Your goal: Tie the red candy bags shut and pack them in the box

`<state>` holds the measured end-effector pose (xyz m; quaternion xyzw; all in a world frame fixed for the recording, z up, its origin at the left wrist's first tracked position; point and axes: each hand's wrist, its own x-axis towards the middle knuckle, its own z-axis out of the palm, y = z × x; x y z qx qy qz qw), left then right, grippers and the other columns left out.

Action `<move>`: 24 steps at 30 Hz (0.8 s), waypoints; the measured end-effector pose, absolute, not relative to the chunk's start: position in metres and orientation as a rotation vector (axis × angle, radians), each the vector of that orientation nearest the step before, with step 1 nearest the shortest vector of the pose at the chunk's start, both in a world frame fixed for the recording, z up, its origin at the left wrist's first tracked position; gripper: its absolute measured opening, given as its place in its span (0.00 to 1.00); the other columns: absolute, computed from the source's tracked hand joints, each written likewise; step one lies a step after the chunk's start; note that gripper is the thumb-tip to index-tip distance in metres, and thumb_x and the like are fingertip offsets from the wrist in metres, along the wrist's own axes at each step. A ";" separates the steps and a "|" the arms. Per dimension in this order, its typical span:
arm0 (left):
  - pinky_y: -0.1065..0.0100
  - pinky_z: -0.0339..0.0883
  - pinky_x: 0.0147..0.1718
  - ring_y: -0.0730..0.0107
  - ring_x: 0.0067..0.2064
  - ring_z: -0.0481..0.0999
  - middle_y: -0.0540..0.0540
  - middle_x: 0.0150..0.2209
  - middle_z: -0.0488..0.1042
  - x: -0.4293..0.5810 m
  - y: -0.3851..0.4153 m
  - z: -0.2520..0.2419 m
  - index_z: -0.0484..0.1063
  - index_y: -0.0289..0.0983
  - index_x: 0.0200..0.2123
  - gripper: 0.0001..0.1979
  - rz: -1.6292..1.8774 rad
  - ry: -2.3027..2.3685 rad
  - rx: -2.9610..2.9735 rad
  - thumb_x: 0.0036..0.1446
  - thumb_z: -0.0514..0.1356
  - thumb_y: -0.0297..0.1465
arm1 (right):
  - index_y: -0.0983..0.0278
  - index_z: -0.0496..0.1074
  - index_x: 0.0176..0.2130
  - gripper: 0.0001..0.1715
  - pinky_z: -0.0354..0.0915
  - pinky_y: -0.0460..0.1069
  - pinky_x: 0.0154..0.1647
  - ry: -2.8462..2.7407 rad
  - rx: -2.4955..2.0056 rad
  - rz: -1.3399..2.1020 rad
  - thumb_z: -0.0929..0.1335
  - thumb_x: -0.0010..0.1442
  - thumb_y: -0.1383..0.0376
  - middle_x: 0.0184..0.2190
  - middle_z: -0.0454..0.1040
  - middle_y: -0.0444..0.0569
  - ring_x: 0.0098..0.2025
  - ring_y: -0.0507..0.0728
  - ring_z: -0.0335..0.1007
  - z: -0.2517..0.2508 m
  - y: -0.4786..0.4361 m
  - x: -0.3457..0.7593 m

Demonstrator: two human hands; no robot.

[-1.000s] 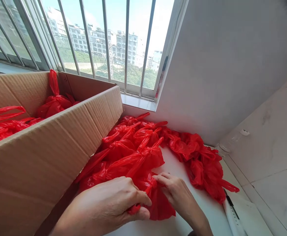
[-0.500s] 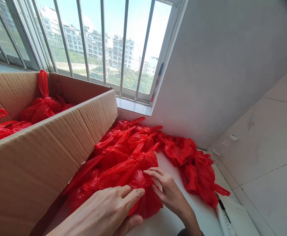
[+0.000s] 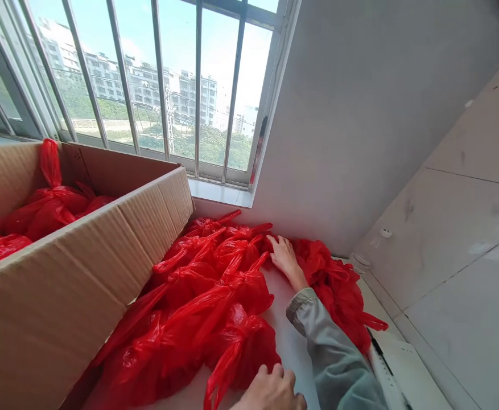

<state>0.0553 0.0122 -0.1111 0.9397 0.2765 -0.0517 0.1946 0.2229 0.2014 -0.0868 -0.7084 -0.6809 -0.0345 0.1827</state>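
Knotted red plastic bags lie crowded on a white surface beside a cardboard box. My right hand, in a grey-green sleeve, reaches to the back by the wall. Its fingers are stretched out and apart, at the edge of the red bags heaped on the right. Low in the picture, my left hand is beside the nearest tied bag. Its fingers curl inward with no bag visible in them; the fingertips are hidden.
The open cardboard box stands on the left with more red bags inside. Behind are a barred window and a grey wall. A clear container is in the corner, and a black pen lies at the right.
Both hands have come away from the nearest bag, whose tied handles now hang forward. My right hand moved back towards the wall; my left drew down and right. The view shifted slightly right.
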 end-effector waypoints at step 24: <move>0.63 0.74 0.48 0.59 0.49 0.78 0.44 0.48 0.77 0.052 0.039 -0.081 0.75 0.38 0.48 0.10 -0.129 0.794 2.683 0.64 0.62 0.32 | 0.64 0.71 0.48 0.22 0.59 0.56 0.60 -1.556 -1.690 -0.066 0.58 0.58 0.76 0.50 0.73 0.53 0.54 0.58 0.67 -0.063 0.106 0.300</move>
